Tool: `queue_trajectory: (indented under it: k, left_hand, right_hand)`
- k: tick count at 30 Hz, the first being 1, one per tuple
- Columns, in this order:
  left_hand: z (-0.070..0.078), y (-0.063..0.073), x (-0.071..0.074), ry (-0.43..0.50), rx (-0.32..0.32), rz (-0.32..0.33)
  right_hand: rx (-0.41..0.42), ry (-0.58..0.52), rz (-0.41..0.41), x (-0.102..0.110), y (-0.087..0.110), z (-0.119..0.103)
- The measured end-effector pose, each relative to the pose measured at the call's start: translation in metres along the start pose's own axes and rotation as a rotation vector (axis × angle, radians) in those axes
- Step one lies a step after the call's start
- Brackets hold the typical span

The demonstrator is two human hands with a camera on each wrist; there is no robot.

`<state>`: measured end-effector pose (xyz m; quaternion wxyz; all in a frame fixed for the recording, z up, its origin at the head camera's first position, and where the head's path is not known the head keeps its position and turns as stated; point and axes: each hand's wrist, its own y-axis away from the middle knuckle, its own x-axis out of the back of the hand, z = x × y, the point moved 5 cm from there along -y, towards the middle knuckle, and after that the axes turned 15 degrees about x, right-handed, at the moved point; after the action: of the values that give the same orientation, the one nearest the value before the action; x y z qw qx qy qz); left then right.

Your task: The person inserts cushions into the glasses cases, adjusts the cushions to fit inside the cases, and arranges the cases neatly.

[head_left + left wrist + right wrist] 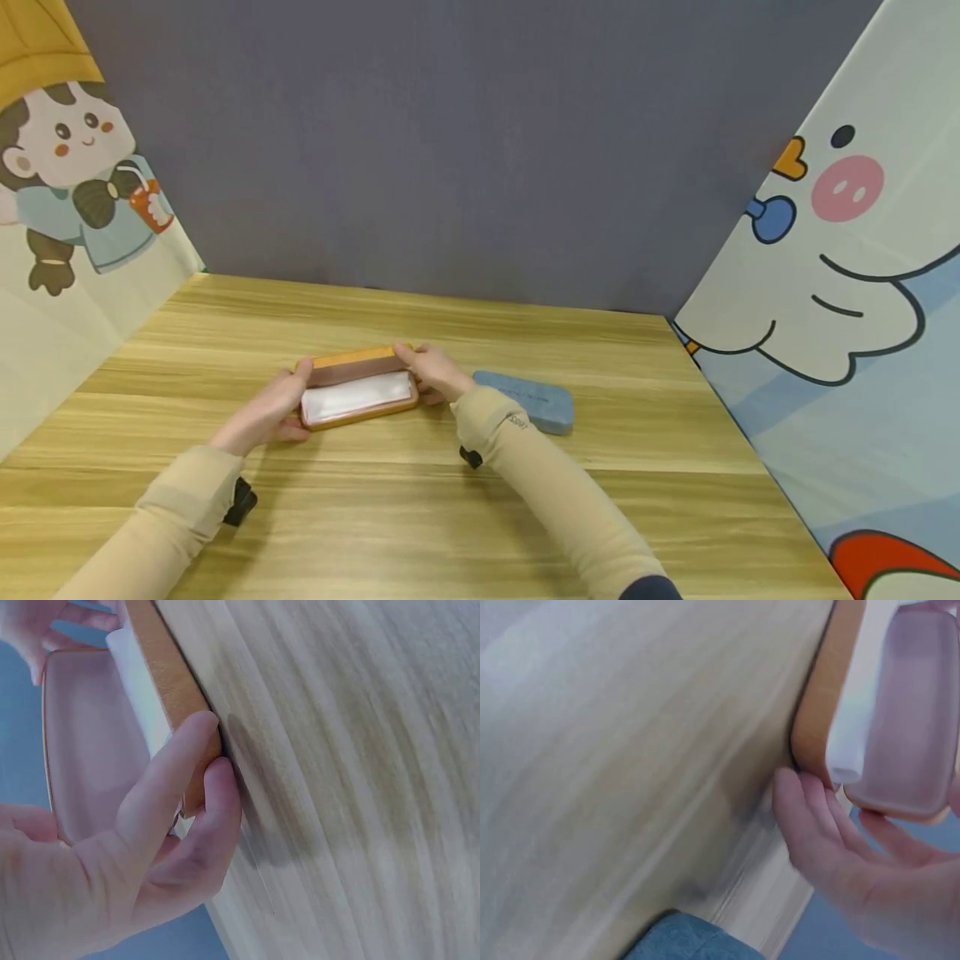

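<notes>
A tan glasses case (367, 417) lies on the wooden table with its lid (352, 368) raised, showing a pinkish-grey lining. A folded white cloth (358, 397) fills the lower half. My left hand (272, 410) grips the case's left end, thumb up at the lid and fingers low on the base; in the left wrist view its fingertips (221, 776) press against the tan base. At the opposite end my right hand (438, 373) holds the case, its thumb on the lid's edge. The right wrist view shows the fingers (817, 817) at the base's corner, beside the cloth.
A shut blue glasses case (536, 404) rests on the table just right of my right hand. Behind the table (420, 517) stands a grey panel (450, 150). Printed cartoon panels flank it on the left (82, 308) and right (787, 292).
</notes>
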<state>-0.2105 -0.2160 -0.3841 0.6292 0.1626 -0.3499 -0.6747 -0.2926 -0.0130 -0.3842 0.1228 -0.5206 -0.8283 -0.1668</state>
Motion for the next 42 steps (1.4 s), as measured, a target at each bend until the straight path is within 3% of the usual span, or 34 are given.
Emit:
queue_trajectory:
  k: [7, 15, 23, 35, 42]
  left_hand:
    - [0.002, 0.005, -0.002, -0.073, -0.066, -0.03]
    - [0.001, 0.009, 0.004, -0.183, -0.129, -0.004]
    - [-0.001, 0.006, 0.007, -0.175, -0.118, -0.044]
    - [-0.005, 0.009, 0.007, -0.211, -0.117, 0.017]
    - [-0.008, 0.012, 0.005, -0.211, -0.16, 0.103]
  right_hand:
    - [-0.018, -0.034, -0.103, 0.004, 0.001, -0.004]
    - [-0.02, -0.026, -0.131, 0.009, 0.0, 0.0]
    - [-0.024, -0.018, -0.135, 0.011, 0.002, 0.002]
    - [0.017, -0.015, -0.121, 0.006, 0.008, 0.007]
    - [0.061, 0.105, -0.071, 0.001, 0.012, 0.01]
